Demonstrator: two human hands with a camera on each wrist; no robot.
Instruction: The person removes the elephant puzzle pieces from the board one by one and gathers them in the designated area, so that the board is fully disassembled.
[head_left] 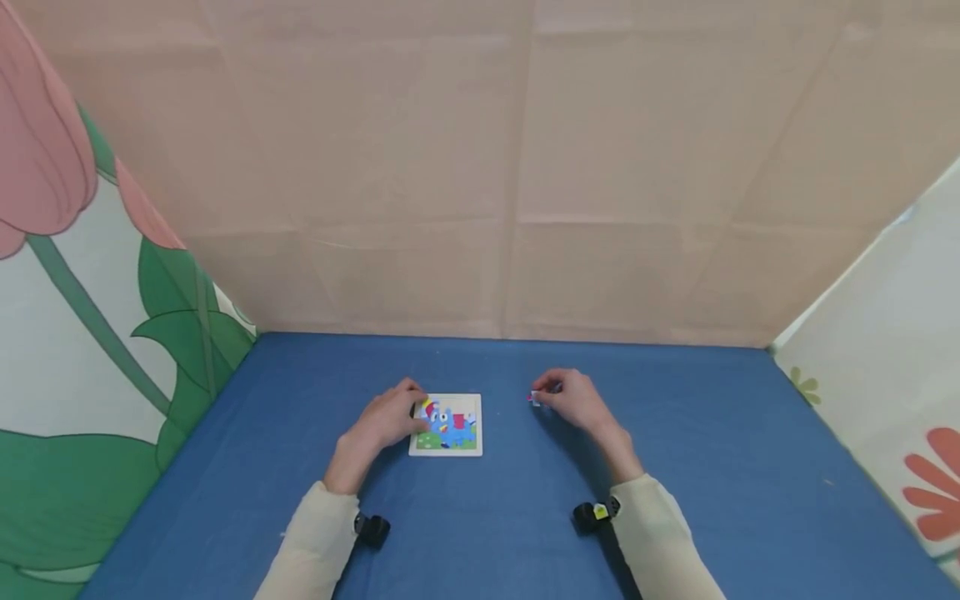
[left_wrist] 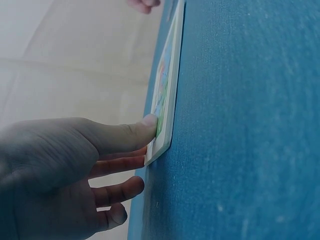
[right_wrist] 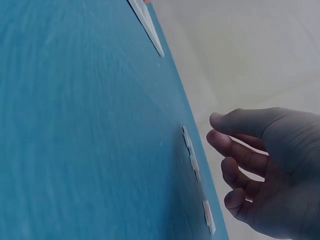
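Observation:
A square jigsaw puzzle (head_left: 457,423) with a pale frame and a blue cartoon animal lies flat on the blue cloth. My left hand (head_left: 388,414) rests at its left side. In the left wrist view the left thumb (left_wrist: 142,131) touches the picture, while the other fingers extend along the edge, partly hidden behind it. My right hand (head_left: 573,400) hovers to the right of the puzzle, fingers loosely bent. Small puzzle pieces (right_wrist: 191,152) lie beneath it on the cloth. Between thumb and fingertips a gap shows in the right wrist view, holding nothing.
A blue cloth (head_left: 480,517) covers the table. A beige sheet (head_left: 510,167) rises behind its far edge. Flower-printed panels (head_left: 187,333) stand at both sides. Another loose piece (right_wrist: 209,217) lies apart in the right wrist view.

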